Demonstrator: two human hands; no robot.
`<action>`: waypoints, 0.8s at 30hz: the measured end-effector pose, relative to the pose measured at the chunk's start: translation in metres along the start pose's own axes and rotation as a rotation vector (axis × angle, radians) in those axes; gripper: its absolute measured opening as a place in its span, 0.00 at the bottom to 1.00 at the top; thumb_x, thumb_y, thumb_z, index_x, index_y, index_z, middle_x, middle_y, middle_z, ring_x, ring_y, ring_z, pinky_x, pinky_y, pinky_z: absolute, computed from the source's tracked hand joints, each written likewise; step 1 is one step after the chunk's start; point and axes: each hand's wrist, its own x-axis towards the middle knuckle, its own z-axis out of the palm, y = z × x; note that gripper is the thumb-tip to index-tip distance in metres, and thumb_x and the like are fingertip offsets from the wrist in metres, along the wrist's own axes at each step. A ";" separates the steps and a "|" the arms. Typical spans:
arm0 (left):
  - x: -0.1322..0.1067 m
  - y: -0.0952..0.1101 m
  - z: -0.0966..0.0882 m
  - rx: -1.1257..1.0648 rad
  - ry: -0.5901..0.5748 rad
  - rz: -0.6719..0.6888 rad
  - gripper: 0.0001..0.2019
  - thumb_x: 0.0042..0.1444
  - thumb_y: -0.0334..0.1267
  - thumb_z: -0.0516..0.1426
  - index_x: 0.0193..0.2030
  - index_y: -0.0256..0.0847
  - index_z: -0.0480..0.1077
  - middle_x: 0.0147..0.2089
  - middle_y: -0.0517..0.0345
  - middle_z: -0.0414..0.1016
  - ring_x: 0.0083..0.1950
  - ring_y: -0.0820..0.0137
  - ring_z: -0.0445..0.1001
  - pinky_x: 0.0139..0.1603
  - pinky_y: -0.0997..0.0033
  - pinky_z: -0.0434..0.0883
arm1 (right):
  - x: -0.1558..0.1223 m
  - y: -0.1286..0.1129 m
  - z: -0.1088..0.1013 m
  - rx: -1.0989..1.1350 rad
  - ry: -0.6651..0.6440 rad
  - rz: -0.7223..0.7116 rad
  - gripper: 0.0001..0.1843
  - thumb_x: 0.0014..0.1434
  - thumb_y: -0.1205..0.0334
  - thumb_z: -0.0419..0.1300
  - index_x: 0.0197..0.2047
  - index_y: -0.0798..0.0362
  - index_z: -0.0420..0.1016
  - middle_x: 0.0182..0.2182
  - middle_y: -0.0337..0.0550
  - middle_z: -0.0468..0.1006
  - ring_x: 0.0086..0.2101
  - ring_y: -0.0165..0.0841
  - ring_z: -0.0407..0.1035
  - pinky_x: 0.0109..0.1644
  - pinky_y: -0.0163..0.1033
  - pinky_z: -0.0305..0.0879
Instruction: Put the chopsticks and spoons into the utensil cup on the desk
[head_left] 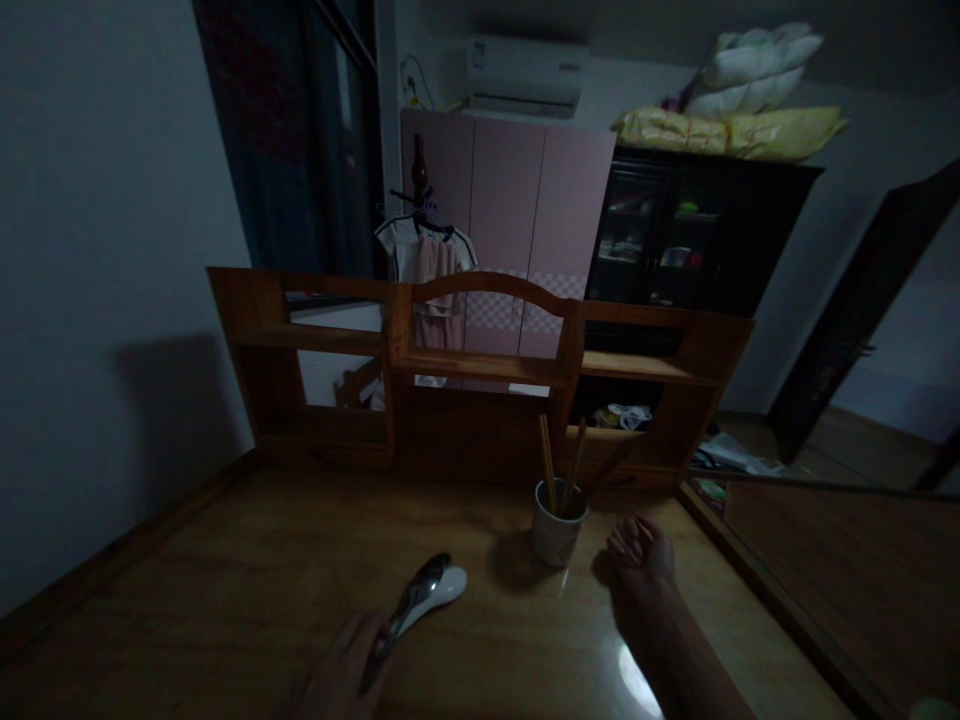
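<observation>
Low in the head view, my left hand (349, 660) is closed on the handles of two spoons. One is a shiny metal spoon (429, 578); against it lies a white spoon (448, 587). Their bowls point away from me, just above or on the wooden desk top. A pale cup (556, 535) stands upright ahead, with several wooden chopsticks (549, 460) leaning apart inside it. To the right of the cup rests my right hand (639, 550), fingers curled in and apart from the cup. Nothing shows in those fingers.
A wooden shelf unit (480, 365) lines the desk's back edge. The desk (225, 590) has a raised rim (757, 575) on its right side and meets a wall (112, 300) at the left. Farther back are a pink wardrobe (506, 190), a dark cabinet (697, 235) and hanging clothes (431, 255).
</observation>
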 end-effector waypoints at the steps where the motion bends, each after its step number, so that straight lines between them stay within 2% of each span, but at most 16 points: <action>1: 0.001 0.002 0.003 0.034 0.005 0.005 0.17 0.57 0.34 0.49 0.49 0.45 0.73 0.52 0.52 0.76 0.55 0.64 0.73 0.50 0.70 0.70 | 0.000 0.000 0.000 0.001 0.004 -0.001 0.18 0.58 0.61 0.56 0.18 0.52 0.59 0.10 0.30 0.55 0.11 0.23 0.50 0.14 0.31 0.48; 5: 0.004 0.006 0.019 0.200 -0.006 0.058 0.25 0.55 0.24 0.46 0.55 0.43 0.71 0.62 0.50 0.69 0.64 0.61 0.65 0.57 0.63 0.67 | 0.001 -0.001 0.000 -0.001 0.018 0.009 0.19 0.58 0.62 0.56 0.17 0.52 0.59 0.10 0.30 0.56 0.11 0.23 0.51 0.13 0.31 0.48; 7: 0.003 0.011 0.024 0.224 -0.008 0.082 0.28 0.54 0.21 0.44 0.57 0.44 0.70 0.63 0.52 0.67 0.63 0.62 0.66 0.57 0.62 0.67 | 0.000 0.000 0.001 -0.006 0.018 0.023 0.18 0.58 0.62 0.57 0.17 0.52 0.60 0.10 0.30 0.56 0.11 0.23 0.51 0.13 0.30 0.47; 10: 0.003 0.021 0.022 0.185 0.043 0.072 0.25 0.56 0.24 0.45 0.55 0.45 0.71 0.61 0.52 0.70 0.58 0.63 0.71 0.54 0.66 0.69 | -0.002 0.000 0.005 -0.017 0.011 0.043 0.19 0.57 0.61 0.57 0.17 0.52 0.60 0.09 0.29 0.55 0.10 0.23 0.50 0.12 0.30 0.46; 13: 0.004 0.024 0.017 0.131 0.099 0.046 0.21 0.56 0.29 0.49 0.52 0.45 0.73 0.57 0.52 0.73 0.55 0.62 0.73 0.50 0.68 0.71 | -0.004 -0.002 0.010 -0.026 0.003 0.060 0.19 0.58 0.61 0.57 0.17 0.52 0.60 0.09 0.29 0.55 0.10 0.23 0.49 0.12 0.30 0.47; 18: 0.002 0.017 0.014 0.027 0.128 0.018 0.17 0.57 0.34 0.51 0.50 0.46 0.74 0.55 0.49 0.74 0.48 0.59 0.76 0.45 0.66 0.72 | -0.007 -0.003 0.014 -0.033 -0.014 0.060 0.19 0.57 0.61 0.57 0.17 0.52 0.59 0.09 0.29 0.55 0.10 0.23 0.50 0.12 0.29 0.47; 24: 0.006 0.013 0.018 0.041 0.119 -0.033 0.17 0.59 0.34 0.49 0.50 0.44 0.74 0.57 0.47 0.72 0.49 0.59 0.76 0.46 0.65 0.71 | -0.008 -0.002 0.013 -0.032 -0.014 0.058 0.18 0.57 0.61 0.57 0.18 0.52 0.59 0.10 0.29 0.55 0.10 0.23 0.49 0.13 0.30 0.47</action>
